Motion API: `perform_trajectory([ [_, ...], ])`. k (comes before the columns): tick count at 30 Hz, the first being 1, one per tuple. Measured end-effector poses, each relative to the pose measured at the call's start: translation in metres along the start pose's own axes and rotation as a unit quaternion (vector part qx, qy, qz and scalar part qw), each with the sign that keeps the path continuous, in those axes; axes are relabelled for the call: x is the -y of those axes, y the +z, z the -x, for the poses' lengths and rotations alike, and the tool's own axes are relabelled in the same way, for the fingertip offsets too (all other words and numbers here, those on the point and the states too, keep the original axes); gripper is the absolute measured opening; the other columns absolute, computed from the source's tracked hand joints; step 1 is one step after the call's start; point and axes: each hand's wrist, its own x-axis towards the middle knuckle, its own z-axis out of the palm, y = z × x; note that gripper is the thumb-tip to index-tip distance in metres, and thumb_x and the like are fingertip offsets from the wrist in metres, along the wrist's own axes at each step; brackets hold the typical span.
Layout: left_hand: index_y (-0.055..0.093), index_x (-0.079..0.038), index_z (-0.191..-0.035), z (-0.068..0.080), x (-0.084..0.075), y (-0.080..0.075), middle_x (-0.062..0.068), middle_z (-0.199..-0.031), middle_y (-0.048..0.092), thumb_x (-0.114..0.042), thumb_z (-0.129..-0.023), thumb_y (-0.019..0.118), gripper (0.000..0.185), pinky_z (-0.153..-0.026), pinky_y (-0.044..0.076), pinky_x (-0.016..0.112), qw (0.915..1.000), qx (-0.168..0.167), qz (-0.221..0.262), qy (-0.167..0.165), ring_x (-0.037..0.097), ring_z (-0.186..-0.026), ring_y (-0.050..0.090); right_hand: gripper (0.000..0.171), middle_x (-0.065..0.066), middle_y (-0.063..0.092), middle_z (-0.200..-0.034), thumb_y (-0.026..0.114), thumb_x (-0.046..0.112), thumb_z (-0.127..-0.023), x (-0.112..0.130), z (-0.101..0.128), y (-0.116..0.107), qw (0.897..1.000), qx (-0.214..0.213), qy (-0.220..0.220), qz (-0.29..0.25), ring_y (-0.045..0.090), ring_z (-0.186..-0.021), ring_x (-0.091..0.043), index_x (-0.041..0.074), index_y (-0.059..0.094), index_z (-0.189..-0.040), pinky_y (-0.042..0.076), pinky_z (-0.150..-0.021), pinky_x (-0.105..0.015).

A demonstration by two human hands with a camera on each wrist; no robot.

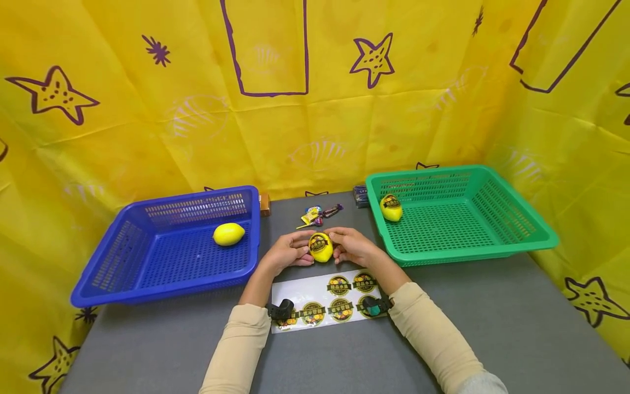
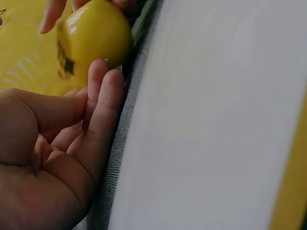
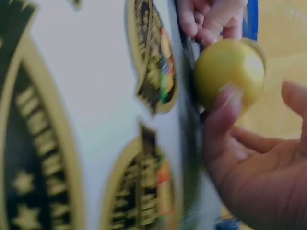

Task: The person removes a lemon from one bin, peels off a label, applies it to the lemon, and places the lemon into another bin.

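I see both arms [image 1: 241, 345] reaching over the sticker sheet [image 1: 307, 287], wrist cameras [image 1: 283, 310] hiding some stickers [image 1: 340, 310]. The left hand [image 1: 289, 250] has fairly straight fingers; the right hand [image 1: 355, 246] spreads loosely. Neither wraps the lemon [image 1: 322, 255] between their fingertips; exact contact is unclear. Its label [image 1: 319, 243] shows edge-on at left wrist.

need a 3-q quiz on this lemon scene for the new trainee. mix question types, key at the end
1. True or false: the lemon between the left hand and right hand shows a sticker.
2. Which basket holds the plain lemon?
3. Fill in, head view: the sheet lies ___ (nearer or farther) than the candy.

Key:
1. True.
2. Blue basket.
3. Nearer.
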Motion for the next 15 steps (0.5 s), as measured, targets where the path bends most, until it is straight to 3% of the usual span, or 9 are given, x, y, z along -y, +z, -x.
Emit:
perform_trajectory([
  [2,0.049,-0.003,-0.146,0.001,0.003,-0.001,0.024,-0.131,0.060,0.007,-0.101,0.050,0.046,-0.079,0.058,0.036,0.9999,0.006,0.010,-0.003,0.022,-0.081,0.069,0.059,-0.018,0.058,-0.109,0.054,0.035,-0.105,0.003,0.003,0.003,0.996,-0.020,-0.007,0.086,0.057,-0.067,-0.022,0.003,0.039,-0.151,0.053,-0.056,-0.031],
  [4,0.049,-0.001,-0.146,0.001,0.005,-0.002,0.024,-0.132,0.060,0.006,-0.101,0.052,0.045,-0.082,0.058,0.037,0.9998,0.013,0.017,0.000,0.023,-0.086,0.070,0.073,-0.019,0.058,-0.121,0.061,0.048,-0.098,0.008,0.006,0.008,0.978,-0.042,-0.027,0.203,0.062,-0.079,-0.025,0.005,0.038,-0.152,0.054,-0.063,-0.036],
  [5,0.049,0.000,-0.145,0.001,0.005,-0.002,0.024,-0.133,0.059,0.005,-0.100,0.054,0.045,-0.084,0.057,0.038,0.9998,0.014,0.015,0.005,0.023,-0.089,0.070,0.078,-0.019,0.058,-0.125,0.065,0.050,-0.094,0.010,0.006,0.011,0.963,-0.050,-0.043,0.262,0.062,-0.086,-0.027,0.004,0.038,-0.152,0.054,-0.069,-0.039],
  [8,0.050,0.003,-0.142,0.001,0.004,-0.001,0.025,-0.133,0.058,0.005,-0.099,0.058,0.044,-0.085,0.057,0.038,0.9998,0.013,-0.005,0.016,0.027,-0.096,0.069,0.080,-0.019,0.059,-0.126,0.076,0.047,-0.085,0.017,0.009,0.020,0.904,-0.073,-0.084,0.413,0.060,-0.103,-0.031,0.004,0.047,-0.146,0.051,-0.084,-0.046],
  [10,0.051,0.005,-0.141,0.004,0.001,0.001,0.025,-0.135,0.057,0.004,-0.099,0.058,0.043,-0.085,0.057,0.039,0.9981,0.009,-0.053,0.030,0.030,-0.101,0.068,0.074,-0.017,0.062,-0.123,0.080,0.040,-0.082,0.021,0.011,0.025,0.867,-0.084,-0.099,0.480,0.059,-0.108,-0.031,0.004,0.053,-0.140,0.049,-0.090,-0.047],
  [11,0.051,0.006,-0.140,0.007,-0.001,0.003,0.026,-0.135,0.057,0.004,-0.098,0.058,0.042,-0.084,0.057,0.039,0.9950,0.006,-0.090,0.042,0.031,-0.102,0.067,0.071,-0.016,0.064,-0.119,0.081,0.038,-0.081,0.023,0.013,0.027,0.854,-0.086,-0.103,0.503,0.060,-0.105,-0.031,0.004,0.055,-0.137,0.049,-0.088,-0.048],
  [13,0.054,0.004,-0.138,0.015,-0.007,0.005,0.025,-0.134,0.058,0.000,-0.099,0.060,0.040,-0.086,0.056,0.042,0.9811,-0.009,-0.181,0.068,0.034,-0.107,0.066,0.066,-0.013,0.066,-0.112,0.081,0.037,-0.080,0.030,0.020,0.028,0.839,-0.093,-0.104,0.525,0.061,-0.100,-0.029,0.006,0.058,-0.134,0.049,-0.086,-0.048],
  [15,0.058,0.001,-0.136,0.027,-0.015,0.008,0.021,-0.133,0.060,-0.005,-0.098,0.062,0.039,-0.088,0.054,0.046,0.9536,-0.035,-0.280,0.105,0.035,-0.110,0.064,0.064,-0.009,0.066,-0.105,0.080,0.040,-0.081,0.041,0.030,0.026,0.835,-0.101,-0.111,0.530,0.061,-0.093,-0.026,0.008,0.059,-0.132,0.050,-0.081,-0.045],
])
